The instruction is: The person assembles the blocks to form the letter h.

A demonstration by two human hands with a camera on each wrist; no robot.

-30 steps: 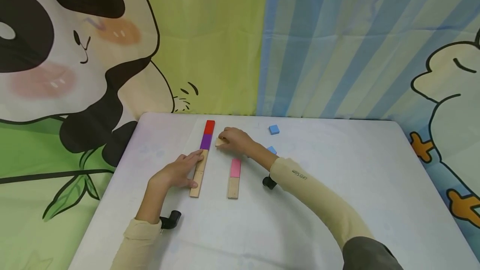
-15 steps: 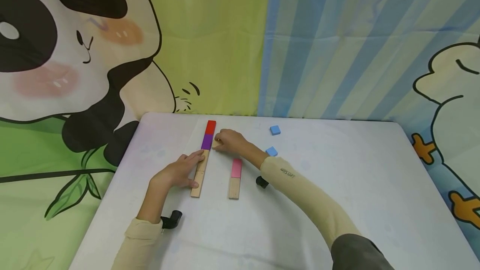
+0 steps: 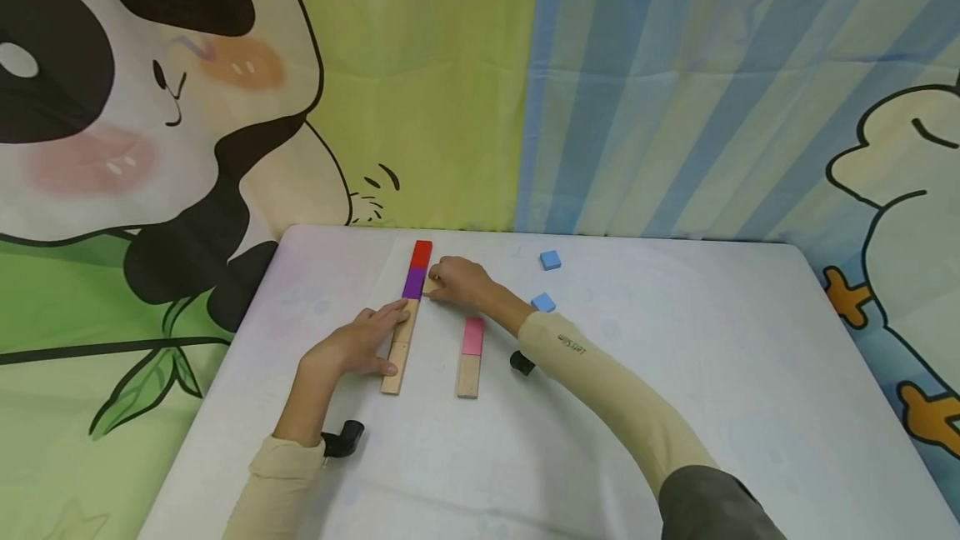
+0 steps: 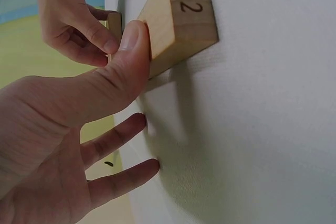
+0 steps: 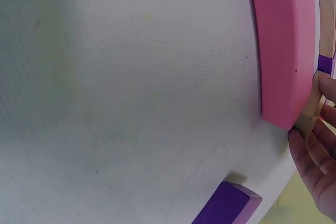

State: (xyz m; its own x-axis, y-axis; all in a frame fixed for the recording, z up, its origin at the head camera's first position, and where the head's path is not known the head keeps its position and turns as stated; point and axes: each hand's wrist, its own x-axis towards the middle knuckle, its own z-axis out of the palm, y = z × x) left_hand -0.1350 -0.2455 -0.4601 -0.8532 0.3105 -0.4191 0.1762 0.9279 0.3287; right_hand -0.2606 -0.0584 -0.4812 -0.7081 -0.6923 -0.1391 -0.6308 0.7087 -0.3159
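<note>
My left hand [image 3: 358, 342] lies along the left side of a row of blocks, its fingers fairly straight. In the left wrist view its thumb [image 4: 126, 59] presses the side of a plain wooden block [image 4: 191, 6] marked 42. The row runs away from me: two plain wooden blocks [image 3: 395, 367], then a purple block [image 3: 413, 283] and a red block [image 3: 422, 254]. My right hand [image 3: 461, 282] pinches another plain wooden block [image 3: 430, 285] between thumb and fingers, right at the purple block's right side. Part of that block is hidden by the fingers.
Right of the row, a pink block [image 3: 472, 336] and a plain wooden block [image 3: 468, 377] lie end to end. Two small blue blocks, a far one [image 3: 551, 260] and a nearer one [image 3: 543, 302], lie beyond my right forearm. A printed curtain hangs behind the white table [image 3: 637, 457].
My right hand has moved slightly left, bringing the pinched wooden block from a small gap up to the purple block's side. The left hand has stayed in place.
</note>
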